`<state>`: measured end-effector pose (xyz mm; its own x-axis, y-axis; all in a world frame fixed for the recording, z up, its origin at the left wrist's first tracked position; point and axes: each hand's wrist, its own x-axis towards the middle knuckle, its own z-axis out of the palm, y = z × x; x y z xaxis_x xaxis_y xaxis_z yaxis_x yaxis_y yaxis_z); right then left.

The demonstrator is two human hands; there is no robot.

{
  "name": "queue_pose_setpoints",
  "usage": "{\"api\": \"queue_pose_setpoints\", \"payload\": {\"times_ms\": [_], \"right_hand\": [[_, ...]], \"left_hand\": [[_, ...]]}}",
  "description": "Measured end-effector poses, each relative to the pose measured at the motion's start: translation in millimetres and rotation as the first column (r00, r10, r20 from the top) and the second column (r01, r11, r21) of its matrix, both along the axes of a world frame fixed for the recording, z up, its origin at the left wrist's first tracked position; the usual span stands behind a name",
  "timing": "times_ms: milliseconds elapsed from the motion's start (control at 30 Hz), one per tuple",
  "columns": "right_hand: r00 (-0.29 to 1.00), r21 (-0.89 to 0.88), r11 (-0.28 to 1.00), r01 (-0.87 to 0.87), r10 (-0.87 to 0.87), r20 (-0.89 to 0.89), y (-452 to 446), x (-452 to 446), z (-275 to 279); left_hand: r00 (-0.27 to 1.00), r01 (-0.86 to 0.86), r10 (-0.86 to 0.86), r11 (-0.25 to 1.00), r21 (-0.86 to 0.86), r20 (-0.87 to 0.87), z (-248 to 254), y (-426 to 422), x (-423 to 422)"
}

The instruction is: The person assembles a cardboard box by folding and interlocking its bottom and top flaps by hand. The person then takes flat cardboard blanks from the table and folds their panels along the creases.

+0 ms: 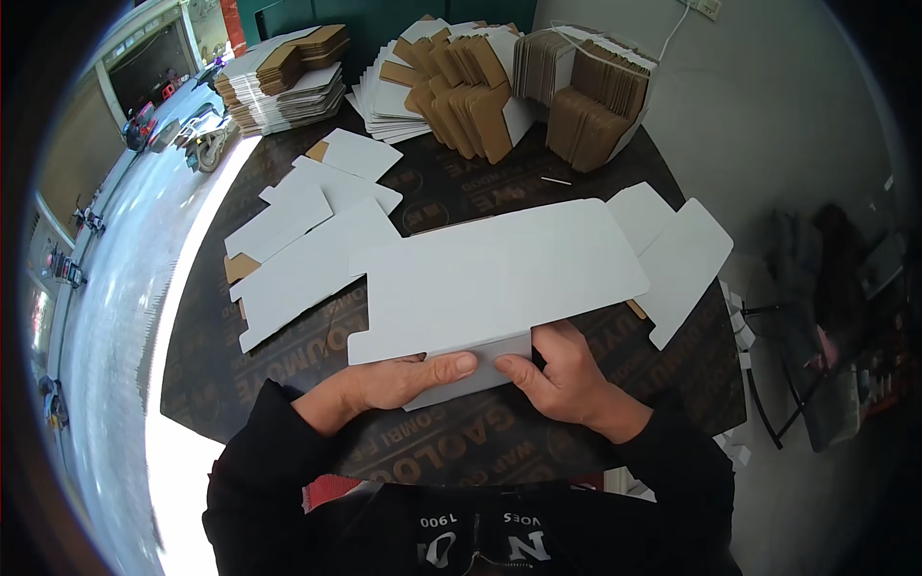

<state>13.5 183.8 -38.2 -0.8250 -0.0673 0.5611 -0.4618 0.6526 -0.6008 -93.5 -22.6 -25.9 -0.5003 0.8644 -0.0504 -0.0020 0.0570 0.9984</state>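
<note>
A large white cardboard blank point(499, 274), partly folded, lies over the dark printed table point(480, 432) in front of me. My left hand point(408, 379) grips its near edge, thumb on top of the narrow folded panel and fingers hidden beneath. Beside it, my right hand point(562, 374) holds the same panel with the thumb on top and the other fingers curled behind. The two thumbs nearly meet. To the right, a white flap piece point(687, 259) sticks out past the blank. Several flat white blanks point(327, 250) lie overlapping on the left.
Along the table's back stand a stack of flat boxes point(283, 86), a fanned pile of brown-sided cartons point(461, 96) and a strapped bundle point(591, 96). A small white stick point(555, 180) lies nearby. Beyond the right edge is a chair-like frame point(783, 403).
</note>
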Motion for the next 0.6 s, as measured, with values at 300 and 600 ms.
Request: {"api": "queue_pose_setpoints", "payload": {"times_ms": [300, 600], "right_hand": [[0.974, -0.211, 0.977, -0.032, 0.077, 0.212, -0.3, 3.0, -1.7], [0.911, -0.478, 0.878, 0.01, 0.19, 0.367, -5.7, 6.7, 6.9]], "left_hand": [[0.986, -0.028, 0.016, 0.997, -0.076, -0.165, 0.7, 2.1, -3.4], [0.955, -0.149, 0.128, 0.987, -0.057, -0.266, 1.0, 3.7, -2.3]]}}
